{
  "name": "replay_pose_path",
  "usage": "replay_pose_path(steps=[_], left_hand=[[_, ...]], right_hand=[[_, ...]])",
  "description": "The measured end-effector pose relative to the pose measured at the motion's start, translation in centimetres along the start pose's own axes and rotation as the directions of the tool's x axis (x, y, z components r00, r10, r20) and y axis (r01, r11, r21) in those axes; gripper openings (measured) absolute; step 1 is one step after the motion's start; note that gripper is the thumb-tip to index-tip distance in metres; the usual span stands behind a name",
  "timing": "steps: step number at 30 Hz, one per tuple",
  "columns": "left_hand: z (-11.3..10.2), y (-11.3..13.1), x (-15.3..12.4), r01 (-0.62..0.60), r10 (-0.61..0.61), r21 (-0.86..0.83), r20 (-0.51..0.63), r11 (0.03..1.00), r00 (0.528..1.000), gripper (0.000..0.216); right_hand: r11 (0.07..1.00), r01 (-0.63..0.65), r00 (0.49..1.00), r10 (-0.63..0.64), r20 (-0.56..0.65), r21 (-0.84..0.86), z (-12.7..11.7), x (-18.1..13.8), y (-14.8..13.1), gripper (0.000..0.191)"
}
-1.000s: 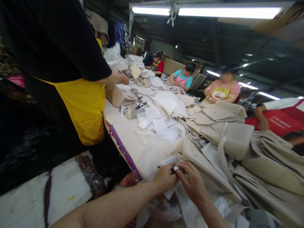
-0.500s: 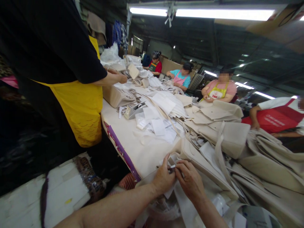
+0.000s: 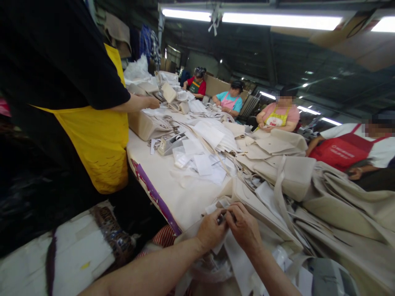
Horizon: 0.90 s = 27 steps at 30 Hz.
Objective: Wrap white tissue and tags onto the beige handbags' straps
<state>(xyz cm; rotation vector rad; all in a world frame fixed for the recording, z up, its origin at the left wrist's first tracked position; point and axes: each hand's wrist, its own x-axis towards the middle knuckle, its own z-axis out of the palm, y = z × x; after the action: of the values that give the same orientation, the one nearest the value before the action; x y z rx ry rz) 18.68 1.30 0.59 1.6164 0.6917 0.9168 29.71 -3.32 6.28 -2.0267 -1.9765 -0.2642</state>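
Observation:
My left hand (image 3: 211, 231) and my right hand (image 3: 244, 228) meet at the near end of the table, fingertips pinched together. Between them a small dark, shiny piece (image 3: 220, 219) barely shows, mostly covered by the fingers, so its kind is unclear. Just beyond and beside my hands lies a beige bag (image 3: 262, 211) on its side. White paper or thin lining (image 3: 239, 261) hangs under my right wrist, and crumpled clear plastic (image 3: 212, 267) sits below my hands.
Loose white paper pieces (image 3: 202, 164) and a small grey box (image 3: 169, 144) lie on the table (image 3: 173, 193). More beige bags (image 3: 294, 176) pile up at the right. A person in a yellow apron (image 3: 98, 139) stands at the left; several others sit opposite. A wrapped white bundle (image 3: 77, 242) lies lower left.
My fingertips have drawn closer together, and the white bit that showed between them is now hidden. The view has shifted slightly to the right.

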Motion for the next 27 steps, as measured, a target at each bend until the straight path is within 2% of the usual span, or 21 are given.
replay_pose_path(steps=[4,8,13,17,21,24,27], left_hand=[[0.2,-0.7,0.2,0.083,-0.085,0.049,0.035,0.995,0.996,0.024],[0.6,-1.5,0.4,0.168,-0.17,0.111,0.01,0.98,0.985,0.023],[0.5,-1.5,0.5,0.196,-0.199,0.12,0.016,0.973,0.98,0.025],[0.2,-1.1,0.2,0.209,-0.214,0.121,0.031,0.97,0.976,0.025],[0.1,-0.7,0.0,0.184,-0.194,0.185,0.04,0.965,0.98,0.032],[0.1,-0.6,0.1,0.165,-0.183,0.229,0.063,0.959,0.981,0.035],[0.1,-0.8,0.2,0.142,-0.157,0.182,0.067,0.973,0.985,0.035]], right_hand=[[0.996,0.052,0.992,-0.044,0.117,-0.069,-0.2,1.1,-0.2,0.014],[0.991,0.092,0.973,-0.07,0.219,-0.092,-0.6,2.6,-0.5,0.009],[0.994,0.108,0.961,-0.101,0.257,-0.011,-0.9,4.2,-1.1,0.011],[0.989,0.079,0.971,-0.105,0.216,0.127,-0.8,4.4,-1.3,0.01],[0.953,-0.003,0.995,-0.027,0.094,0.304,-1.6,5.4,-1.6,0.012],[0.906,-0.021,1.0,0.022,0.001,0.422,-3.6,7.1,-2.7,0.01],[0.831,-0.019,0.987,0.104,-0.122,0.555,-6.6,8.1,-3.7,0.008]])
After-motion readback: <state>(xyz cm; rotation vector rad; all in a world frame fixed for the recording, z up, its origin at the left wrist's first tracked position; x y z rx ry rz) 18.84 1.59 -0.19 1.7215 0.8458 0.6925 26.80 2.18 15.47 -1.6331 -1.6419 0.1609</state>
